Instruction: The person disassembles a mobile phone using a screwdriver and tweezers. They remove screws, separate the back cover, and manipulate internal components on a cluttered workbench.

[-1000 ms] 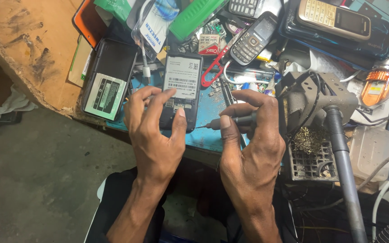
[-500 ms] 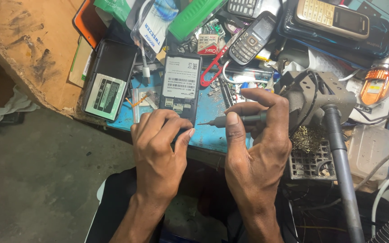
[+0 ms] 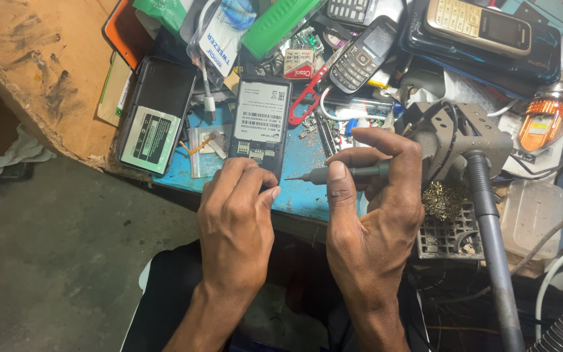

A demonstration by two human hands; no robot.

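An opened black phone [image 3: 260, 122] lies back-up on the blue mat [image 3: 307, 163], its white label and card slots showing. My left hand [image 3: 236, 221] grips its near end with curled fingers. My right hand [image 3: 373, 215] pinches a thin dark screwdriver [image 3: 346, 173] between thumb and fingers. The tool lies level, its tip pointing left toward the phone's lower right corner, a short gap away.
A black phone shell with battery [image 3: 154, 117] lies left of the open phone. Red-handled tweezers [image 3: 307, 91], a grey keypad phone [image 3: 363, 55], a gold-keyed phone [image 3: 477, 26], a green case [image 3: 281, 23] and a grey metal stand [image 3: 464, 140] crowd the bench. Wooden board [image 3: 40, 72] at left.
My left hand slid down from covering the phone to gripping its near end. My right hand lowered and turned the screwdriver level, tip toward the phone.
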